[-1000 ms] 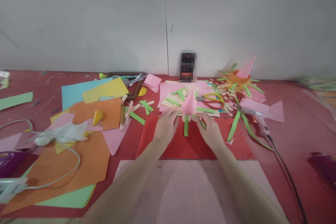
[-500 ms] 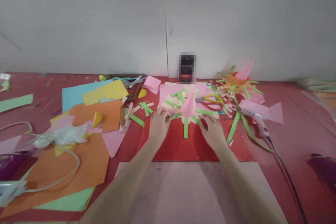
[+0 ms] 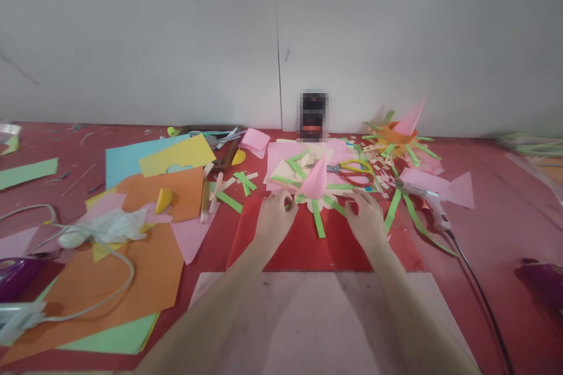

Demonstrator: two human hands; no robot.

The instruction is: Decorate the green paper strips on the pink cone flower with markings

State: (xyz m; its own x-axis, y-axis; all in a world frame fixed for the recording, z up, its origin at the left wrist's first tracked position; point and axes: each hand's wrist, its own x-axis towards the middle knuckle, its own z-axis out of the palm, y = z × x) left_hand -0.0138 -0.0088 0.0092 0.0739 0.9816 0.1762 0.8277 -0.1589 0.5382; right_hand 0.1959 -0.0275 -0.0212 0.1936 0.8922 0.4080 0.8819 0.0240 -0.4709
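One pink paper cone [image 3: 315, 179] with green strips stands at the far edge of the red sheet [image 3: 323, 246], between both hands. Left hand [image 3: 277, 214] has fingers curled, grip nearly closed at a green strip's end; right hand [image 3: 363, 214], grip slightly parted, beside another strip, hold unclear. Scissors [image 3: 354, 171] behind.

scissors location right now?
Head view, just right of center: the scissors lie on the pile of paper scraps, right behind the pink cone, with the glue gun farther right.
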